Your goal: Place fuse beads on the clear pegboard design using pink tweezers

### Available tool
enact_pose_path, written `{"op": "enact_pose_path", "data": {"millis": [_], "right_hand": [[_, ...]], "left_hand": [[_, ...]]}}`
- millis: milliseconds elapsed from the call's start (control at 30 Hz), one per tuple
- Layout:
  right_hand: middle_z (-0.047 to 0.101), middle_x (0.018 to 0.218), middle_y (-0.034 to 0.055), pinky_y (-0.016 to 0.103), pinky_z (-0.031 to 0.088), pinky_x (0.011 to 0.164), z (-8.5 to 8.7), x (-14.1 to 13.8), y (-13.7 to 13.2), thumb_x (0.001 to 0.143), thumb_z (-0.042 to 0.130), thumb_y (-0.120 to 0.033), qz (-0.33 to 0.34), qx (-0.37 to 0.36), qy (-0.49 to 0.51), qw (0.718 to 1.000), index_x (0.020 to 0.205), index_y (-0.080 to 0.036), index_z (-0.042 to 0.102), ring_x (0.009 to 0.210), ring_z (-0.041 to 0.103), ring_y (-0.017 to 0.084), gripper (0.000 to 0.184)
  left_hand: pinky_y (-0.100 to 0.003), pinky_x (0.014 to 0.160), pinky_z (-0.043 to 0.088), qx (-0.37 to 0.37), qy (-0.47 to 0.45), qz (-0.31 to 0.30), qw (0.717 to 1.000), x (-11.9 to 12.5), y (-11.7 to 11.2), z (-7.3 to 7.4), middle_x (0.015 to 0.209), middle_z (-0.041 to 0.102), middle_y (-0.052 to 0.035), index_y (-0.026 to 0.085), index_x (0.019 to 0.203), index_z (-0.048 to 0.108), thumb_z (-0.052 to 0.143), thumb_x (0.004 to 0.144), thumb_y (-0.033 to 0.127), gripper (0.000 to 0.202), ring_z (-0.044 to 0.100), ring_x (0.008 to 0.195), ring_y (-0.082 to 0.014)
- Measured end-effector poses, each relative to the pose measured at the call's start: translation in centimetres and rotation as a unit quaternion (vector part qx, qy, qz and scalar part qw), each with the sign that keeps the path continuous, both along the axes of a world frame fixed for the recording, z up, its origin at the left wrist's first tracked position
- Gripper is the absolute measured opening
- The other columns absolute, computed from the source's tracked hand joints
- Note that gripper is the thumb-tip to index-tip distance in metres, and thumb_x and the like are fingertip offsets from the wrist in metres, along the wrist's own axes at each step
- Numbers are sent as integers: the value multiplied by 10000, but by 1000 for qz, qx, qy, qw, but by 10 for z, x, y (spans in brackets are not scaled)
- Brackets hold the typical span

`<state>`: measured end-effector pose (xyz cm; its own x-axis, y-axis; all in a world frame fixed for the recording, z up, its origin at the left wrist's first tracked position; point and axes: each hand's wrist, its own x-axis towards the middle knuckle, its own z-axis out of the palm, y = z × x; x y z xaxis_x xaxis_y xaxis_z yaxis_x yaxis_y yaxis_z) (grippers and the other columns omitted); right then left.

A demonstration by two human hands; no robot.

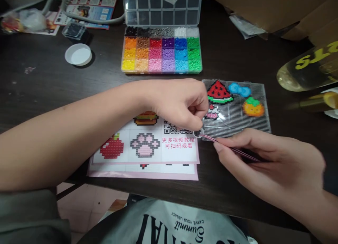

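My left hand [182, 103] is closed in a fist, its thumb pressed toward the curled fingers. Just below that thumb is a small round white-rimmed piece [198, 133], dark inside, which the thumb seems to touch. My right hand [274, 166] pinches a slim pink stick-like tool [237, 151] between thumb and forefinger; its tip reaches the round piece. Behind both hands lies a clear pegboard [232, 126]. On it are a watermelon slice [218, 92], a blue bow [239, 90], an orange fruit [253, 107] and a cupcake [212, 113] made of beads, the cupcake partly hidden.
An open bead box [161, 73] with coloured compartments stands at the back. Pattern sheets [179, 156] lie under my left forearm. A white round lid [78, 54] and small clear box [75, 31] sit at left. A bottle [308, 66] and cardboard [277, 7] are at right.
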<state>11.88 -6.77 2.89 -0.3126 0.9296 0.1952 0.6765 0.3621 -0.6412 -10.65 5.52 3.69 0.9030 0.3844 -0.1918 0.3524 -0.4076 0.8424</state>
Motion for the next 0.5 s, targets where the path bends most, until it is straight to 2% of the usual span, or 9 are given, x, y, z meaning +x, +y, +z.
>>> {"op": "enact_pose_path", "data": {"millis": [100, 167, 267, 400, 500], "right_hand": [[778, 694, -81, 243, 435, 383, 0, 6, -6, 885, 742, -353, -63, -14, -15, 998, 837, -339, 786, 440, 614, 106, 67], [813, 773, -53, 305, 481, 420, 0, 10, -10, 859, 773, -486, -105, -39, -38, 993, 849, -357, 809, 526, 694, 169, 134], [828, 823, -3, 403, 543, 486, -1, 15, -12, 847, 754, -600, -149, -50, -53, 986, 843, -356, 820, 621, 759, 262, 253], [833, 858, -5, 477, 597, 588, 1, 16, -14, 815, 765, -638, -181, -56, -41, 981, 847, -385, 813, 677, 778, 299, 260], [834, 873, -15, 454, 617, 603, 5, 16, -13, 823, 769, -624, -182, -76, -37, 980, 860, -387, 816, 690, 778, 279, 245]], "left_hand": [[-236, 521, 332, -18, -13, -3, 1000, 0, 1, -2, 538, 566, 43, 143, 617, 666, 596, 784, 79, 193, 471, 522, -63], [-250, 540, 350, -34, -9, 0, 999, 1, 1, -2, 528, 569, 36, 150, 583, 641, 592, 771, 65, 211, 481, 516, -71], [-261, 545, 355, -36, -7, 5, 999, 2, 0, -2, 508, 553, 36, 154, 554, 615, 581, 747, 36, 229, 473, 505, -74], [-254, 549, 347, -35, -11, 6, 999, 2, 0, -3, 517, 552, 39, 158, 552, 609, 591, 757, 46, 234, 469, 508, -72], [-239, 534, 331, -38, -3, 8, 999, 2, 1, -3, 517, 550, 43, 154, 568, 622, 600, 757, 41, 221, 467, 502, -68]]}}
